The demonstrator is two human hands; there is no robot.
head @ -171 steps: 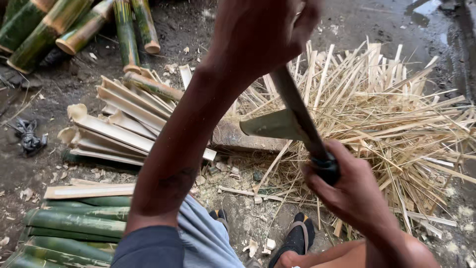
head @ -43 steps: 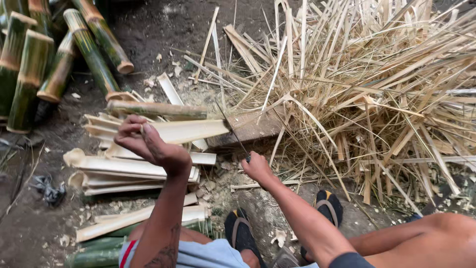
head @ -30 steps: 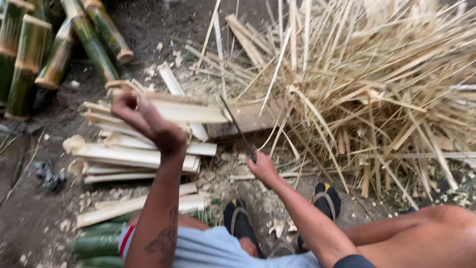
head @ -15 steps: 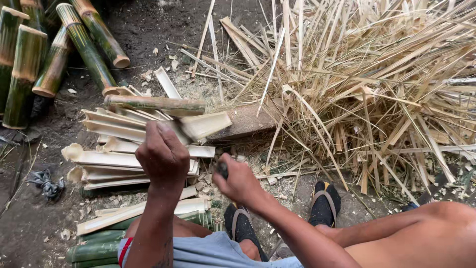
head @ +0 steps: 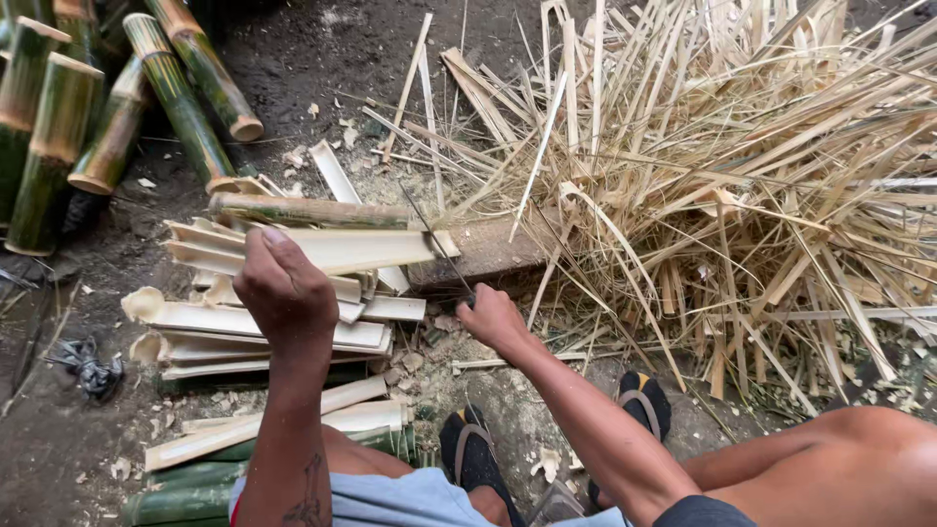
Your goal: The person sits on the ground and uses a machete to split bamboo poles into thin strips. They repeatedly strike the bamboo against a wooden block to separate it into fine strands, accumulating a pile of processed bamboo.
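Head view, looking down on a dirt work floor. The left hand is closed around a pale split bamboo slat, holding it roughly level with its far end resting on a wooden chopping block. The right hand is closed around the handle of a thin dark blade, whose edge sits against the far end of the slat, just over the block. No package, label or sign shows anywhere in view.

Beneath and to the left of the held slat lies a stack of split bamboo halves, pale on the cut faces, curled ends pointing left; one green unsplit length lies across the back of the stack. More split pieces lie nearer the person's legs. At upper left, whole green bamboo culms lean together in a group, cut ends showing tan. A large heap of thin straw-coloured bamboo strips fills the upper right and spills over the right edge of the block, partly covering it. Two feet in dark sandals rest on the chip-strewn ground below the block. A small dark rag lies at far left, well apart from the stack.
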